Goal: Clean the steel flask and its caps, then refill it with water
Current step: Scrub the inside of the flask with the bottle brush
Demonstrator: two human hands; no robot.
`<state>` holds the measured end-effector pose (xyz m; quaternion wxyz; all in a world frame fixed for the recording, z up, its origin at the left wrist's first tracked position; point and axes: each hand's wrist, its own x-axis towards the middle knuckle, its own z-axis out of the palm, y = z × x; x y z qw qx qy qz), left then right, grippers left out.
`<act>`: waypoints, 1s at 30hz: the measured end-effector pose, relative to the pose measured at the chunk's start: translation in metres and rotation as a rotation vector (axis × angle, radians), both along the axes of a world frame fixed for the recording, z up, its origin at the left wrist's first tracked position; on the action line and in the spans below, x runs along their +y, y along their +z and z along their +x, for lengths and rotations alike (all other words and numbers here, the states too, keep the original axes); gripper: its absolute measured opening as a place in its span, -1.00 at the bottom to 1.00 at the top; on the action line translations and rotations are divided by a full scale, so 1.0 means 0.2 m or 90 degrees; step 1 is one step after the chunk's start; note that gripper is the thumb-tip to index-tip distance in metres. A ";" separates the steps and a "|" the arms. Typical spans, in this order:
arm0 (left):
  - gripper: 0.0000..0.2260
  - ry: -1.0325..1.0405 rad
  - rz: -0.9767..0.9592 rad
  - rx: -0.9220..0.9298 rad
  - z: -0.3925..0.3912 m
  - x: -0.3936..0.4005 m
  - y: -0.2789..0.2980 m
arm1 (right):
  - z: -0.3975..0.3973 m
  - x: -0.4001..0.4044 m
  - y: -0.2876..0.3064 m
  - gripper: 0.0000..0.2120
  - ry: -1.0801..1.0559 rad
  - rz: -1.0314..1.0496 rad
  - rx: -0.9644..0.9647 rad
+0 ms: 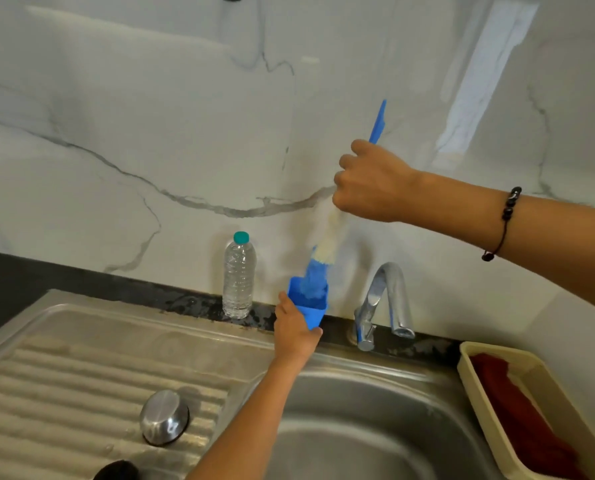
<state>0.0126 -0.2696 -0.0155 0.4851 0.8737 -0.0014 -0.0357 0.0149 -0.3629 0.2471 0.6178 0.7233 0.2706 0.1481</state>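
So right hand (372,183) is clenched on the brush (318,271), left hand (294,329) grips its blue holder (308,306) by the tap (386,299). Bristles could snag n tip the holder into the sink (358,427). Steel cap (164,417) sits on the drainer; flask not visible.

Blues and greys at the sink

The bottle brush (324,249) has a blue handle, cream bristles above and blue bristles below, dipping into a blue holder (308,304). The clear water bottle (238,277) wears a teal cap. The wall (150,133) is white marble with grey veins; the steel cap (164,417) and ribbed drainboard (64,393) are silver. A cream tray (476,386) holds a dark red cloth (517,410). A black bead bracelet (507,216) circles one wrist.
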 end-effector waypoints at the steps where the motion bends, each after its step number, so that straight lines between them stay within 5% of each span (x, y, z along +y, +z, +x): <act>1: -0.12 -0.008 0.009 0.005 -0.03 0.01 0.03 | -0.05 0.01 0.04 -0.67 -0.034 0.020 -0.003; 10: -0.52 0.022 -0.047 -0.134 -0.89 0.38 0.21 | -0.87 0.07 0.29 -0.87 -0.201 0.163 -0.005; 15: -0.85 0.283 -0.164 -0.144 -1.52 0.69 0.00 | -1.25 0.12 0.09 -0.87 -0.201 0.191 0.030; 18: -0.82 0.469 -0.150 -0.097 -1.77 0.85 -0.08 | -1.35 0.11 -0.14 -0.87 -0.195 0.261 0.108; 21: -0.67 0.579 -0.111 -0.186 -1.84 1.00 -0.08 | -1.37 0.09 -0.36 -0.85 -0.209 0.341 0.155; 26: -0.11 0.446 -0.169 -0.144 -1.71 1.17 -0.06 | -1.37 0.11 -0.54 -0.85 -0.246 0.395 0.155; 30: 0.01 0.311 -0.190 -0.134 -1.54 1.23 -0.06 | -1.37 0.12 -0.57 -0.84 -0.288 0.449 0.129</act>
